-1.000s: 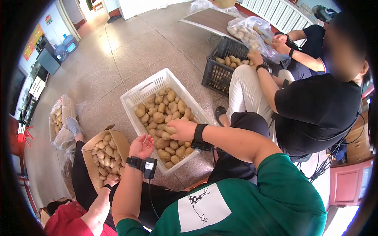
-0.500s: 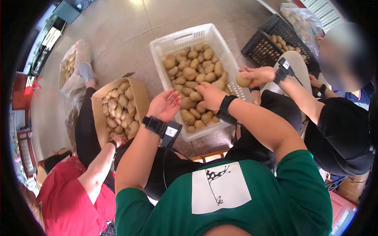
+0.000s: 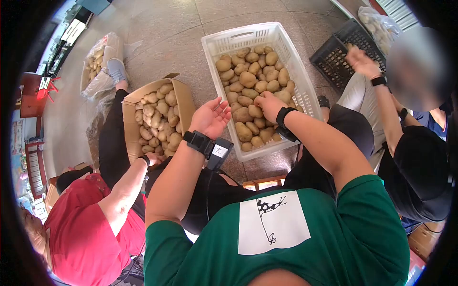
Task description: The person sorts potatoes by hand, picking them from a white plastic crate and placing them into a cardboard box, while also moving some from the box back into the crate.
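Note:
A white plastic crate (image 3: 312, 93) holds a heap of brown potatoes (image 3: 248, 79) in front of me. My right hand (image 3: 273, 106) is down in the heap, its fingers curled in and closed on a potato (image 3: 255, 111); the hand partly hides the grip. To the left, my left hand (image 3: 211, 118) hovers between the crate and a cardboard box, palm turned up. Its fingers are apart and slightly bent, with nothing in them. Both wrists wear black strapped devices.
The cardboard box (image 3: 186, 102) of potatoes stands on the left, with the hand (image 3: 153, 159) of a person in red at its near edge. At right, another person's hand (image 3: 362, 63) is over a black crate (image 3: 329, 62). Bagged potatoes (image 3: 98, 62) lie farther left.
The view has shifted, so the crates sit farther right. My right hand's fingers have drawn in on the potatoes. The co-worker's hand moved from beside the white crate, with a potato, to the black crate.

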Action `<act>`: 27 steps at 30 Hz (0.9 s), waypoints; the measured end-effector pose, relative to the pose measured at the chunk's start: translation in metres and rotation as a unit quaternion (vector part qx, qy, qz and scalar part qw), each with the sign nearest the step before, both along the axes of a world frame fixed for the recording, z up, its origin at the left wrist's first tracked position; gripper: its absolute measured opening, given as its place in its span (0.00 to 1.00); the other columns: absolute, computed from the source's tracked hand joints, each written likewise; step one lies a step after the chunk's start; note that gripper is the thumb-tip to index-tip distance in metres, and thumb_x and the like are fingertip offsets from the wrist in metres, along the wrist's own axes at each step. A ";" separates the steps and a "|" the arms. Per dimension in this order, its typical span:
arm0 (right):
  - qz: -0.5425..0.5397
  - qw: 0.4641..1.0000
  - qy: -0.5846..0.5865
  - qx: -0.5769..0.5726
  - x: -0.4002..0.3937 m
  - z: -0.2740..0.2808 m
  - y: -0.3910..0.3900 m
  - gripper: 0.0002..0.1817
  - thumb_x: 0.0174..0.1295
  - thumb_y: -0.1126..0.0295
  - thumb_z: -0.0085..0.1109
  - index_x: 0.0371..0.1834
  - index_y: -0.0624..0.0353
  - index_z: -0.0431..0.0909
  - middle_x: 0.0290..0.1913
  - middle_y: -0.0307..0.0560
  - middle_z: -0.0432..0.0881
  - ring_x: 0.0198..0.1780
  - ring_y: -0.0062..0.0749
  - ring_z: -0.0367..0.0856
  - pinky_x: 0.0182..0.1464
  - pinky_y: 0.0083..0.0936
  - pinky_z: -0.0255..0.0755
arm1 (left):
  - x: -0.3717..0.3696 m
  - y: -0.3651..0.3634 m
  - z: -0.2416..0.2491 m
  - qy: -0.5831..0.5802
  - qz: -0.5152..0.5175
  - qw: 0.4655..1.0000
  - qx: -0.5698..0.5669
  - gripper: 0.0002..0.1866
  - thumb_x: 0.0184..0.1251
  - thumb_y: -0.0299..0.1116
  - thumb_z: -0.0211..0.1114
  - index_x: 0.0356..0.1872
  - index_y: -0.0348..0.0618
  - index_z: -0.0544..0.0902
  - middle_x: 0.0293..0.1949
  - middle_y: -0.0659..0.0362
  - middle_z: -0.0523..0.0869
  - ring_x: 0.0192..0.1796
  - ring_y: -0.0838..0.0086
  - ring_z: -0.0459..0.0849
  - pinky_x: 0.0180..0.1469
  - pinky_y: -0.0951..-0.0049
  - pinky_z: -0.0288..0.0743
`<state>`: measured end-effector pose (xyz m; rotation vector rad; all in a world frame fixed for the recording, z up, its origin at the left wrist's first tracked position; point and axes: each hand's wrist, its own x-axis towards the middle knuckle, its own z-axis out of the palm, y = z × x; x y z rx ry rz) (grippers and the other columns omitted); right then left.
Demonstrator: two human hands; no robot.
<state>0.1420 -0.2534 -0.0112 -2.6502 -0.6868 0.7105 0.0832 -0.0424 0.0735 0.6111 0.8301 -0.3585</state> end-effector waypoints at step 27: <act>0.006 0.892 0.221 0.393 -0.043 0.116 0.046 0.20 0.56 0.72 0.51 0.52 0.62 0.66 0.45 0.43 0.73 0.39 0.22 0.73 0.42 0.19 0.69 | -0.011 0.003 -0.021 -0.018 -0.038 0.999 -0.022 0.12 0.64 0.39 0.49 0.37 0.38 0.69 0.30 0.60 0.71 0.33 0.73 0.72 0.34 0.75 0.73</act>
